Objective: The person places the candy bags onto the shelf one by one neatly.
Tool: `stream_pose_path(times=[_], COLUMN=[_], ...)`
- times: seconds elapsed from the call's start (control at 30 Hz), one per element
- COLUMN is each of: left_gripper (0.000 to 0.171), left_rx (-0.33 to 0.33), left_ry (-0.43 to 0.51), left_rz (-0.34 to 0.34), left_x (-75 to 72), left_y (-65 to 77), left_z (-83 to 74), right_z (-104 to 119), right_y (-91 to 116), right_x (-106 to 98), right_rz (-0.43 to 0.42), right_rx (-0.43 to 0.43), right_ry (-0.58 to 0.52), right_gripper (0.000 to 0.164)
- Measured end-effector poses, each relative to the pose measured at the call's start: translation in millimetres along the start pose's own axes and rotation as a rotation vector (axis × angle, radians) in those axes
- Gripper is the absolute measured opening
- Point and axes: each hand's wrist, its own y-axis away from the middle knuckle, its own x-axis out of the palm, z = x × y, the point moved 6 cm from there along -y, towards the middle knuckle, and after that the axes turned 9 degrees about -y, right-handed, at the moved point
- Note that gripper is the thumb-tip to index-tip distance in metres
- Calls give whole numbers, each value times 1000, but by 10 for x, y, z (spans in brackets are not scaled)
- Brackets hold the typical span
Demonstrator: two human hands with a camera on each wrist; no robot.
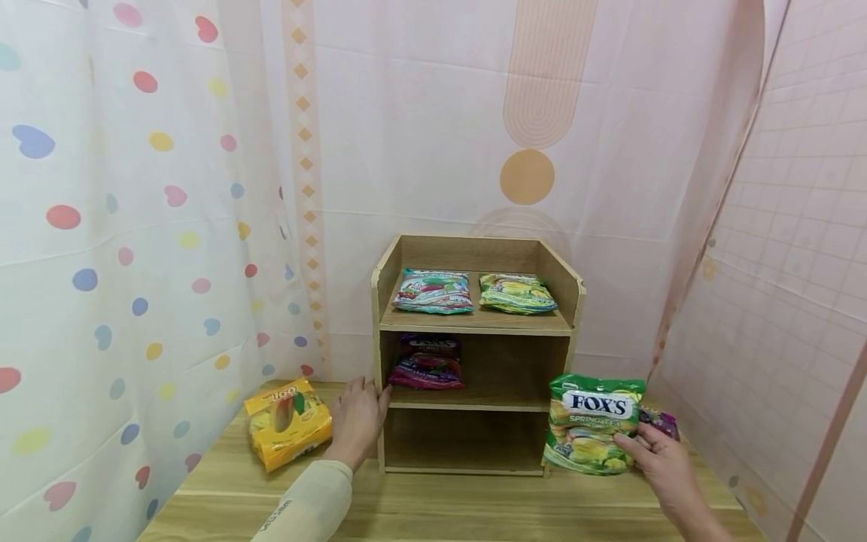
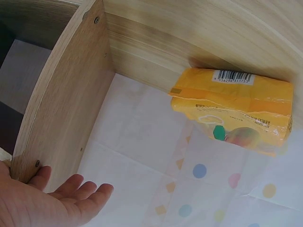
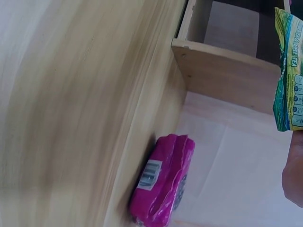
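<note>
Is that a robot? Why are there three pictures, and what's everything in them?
No robot here: these are a person's two bare hands. The wide picture comes from a camera worn on the head, looking forward and down. The other two come from little cameras, one on each wrist.

The right hand holds a green bag marked FOX'S. The left hand is at the left edge of a small wooden shelf.

On the table, a yellow bag is left of the shelf and a purple bag is right of it. On the shelf's top level lie a teal bag and a yellow-green bag; a dark berry-coloured bag sits one level below.
</note>
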Motion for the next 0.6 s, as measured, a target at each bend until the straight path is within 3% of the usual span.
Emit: stream_pose_path(times=[0.2,0.4,0.6], left_gripper=[41,43,46], left_rx=[-3,-11,-16], left_ry=[2,1,0], left_rz=[5,28,35], left_x=[-2,2,13], left_y=[3,1,-13], left_z=[0,1,10], right_z=[29,12,20], right_y=[-2,-24,-35], right_x=[113,217,327], right_rz=[9,39,31], right_rx=[5,83,99], right_ry=[19,63,79], right_gripper=[23,57,59])
